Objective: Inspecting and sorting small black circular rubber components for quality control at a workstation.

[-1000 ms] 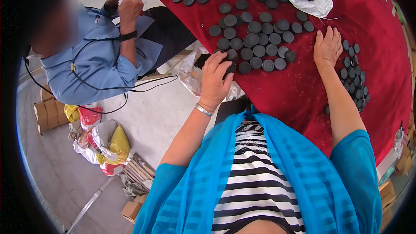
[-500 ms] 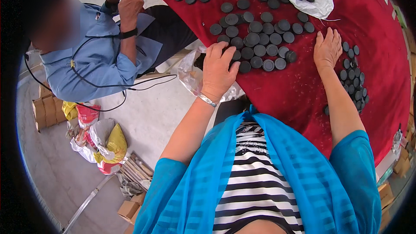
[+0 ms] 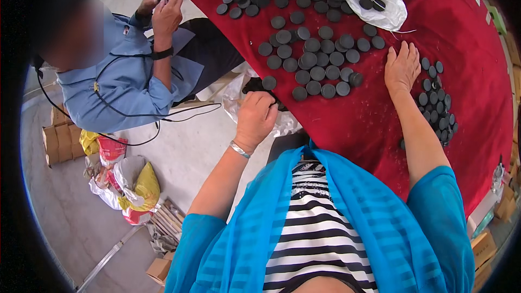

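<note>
A: What has changed from 0.5 s ago?
B: Mostly the left hand. It was on the discs at the middle group's left side; now it is lower and further left, past the edge of the red cloth, over the clear bag.
A: Fingers spread?
B: No, curled in. There's something dark by the fingertips, but I cannot tell whether they pinch it.
A: And the right hand?
B: Still lying on the cloth, right of centre, fingers a little spread, between the middle group and the smaller group at right.
A: Where are the discs, then?
B: In 3 groups on the cloth: top centre, centre and right. 1 disc sits near the cloth's left edge, just above the left hand. More lie in the white bag at upper right.
</note>
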Motion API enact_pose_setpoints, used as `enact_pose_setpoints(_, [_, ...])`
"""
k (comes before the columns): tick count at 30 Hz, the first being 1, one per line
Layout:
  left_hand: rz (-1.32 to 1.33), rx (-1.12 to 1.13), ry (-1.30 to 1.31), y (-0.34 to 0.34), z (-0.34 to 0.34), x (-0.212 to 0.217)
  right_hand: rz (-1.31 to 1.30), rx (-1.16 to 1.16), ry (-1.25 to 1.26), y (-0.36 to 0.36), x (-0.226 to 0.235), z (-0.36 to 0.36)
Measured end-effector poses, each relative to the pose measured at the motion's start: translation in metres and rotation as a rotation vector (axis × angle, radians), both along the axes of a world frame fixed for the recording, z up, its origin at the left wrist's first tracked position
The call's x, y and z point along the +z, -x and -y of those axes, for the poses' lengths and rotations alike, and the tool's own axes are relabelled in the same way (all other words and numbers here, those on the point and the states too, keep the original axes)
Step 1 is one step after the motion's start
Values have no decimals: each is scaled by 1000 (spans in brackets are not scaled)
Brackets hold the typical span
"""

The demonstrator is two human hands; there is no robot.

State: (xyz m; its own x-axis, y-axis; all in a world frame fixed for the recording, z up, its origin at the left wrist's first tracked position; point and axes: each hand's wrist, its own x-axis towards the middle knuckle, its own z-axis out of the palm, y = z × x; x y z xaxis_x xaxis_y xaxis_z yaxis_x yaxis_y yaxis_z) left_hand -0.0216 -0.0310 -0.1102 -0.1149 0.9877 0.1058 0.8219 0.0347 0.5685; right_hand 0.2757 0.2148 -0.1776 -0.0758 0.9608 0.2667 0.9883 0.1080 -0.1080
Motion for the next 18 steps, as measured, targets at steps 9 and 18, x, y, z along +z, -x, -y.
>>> enact_pose_setpoints(9, [-297, 91, -20, -11, -91, 13, -6, 12, 4, 1, -1, 2])
enact_pose_setpoints(18, [-243, -84, 18, 3, -80, 5, -22, 20, -27, -2, -6, -1])
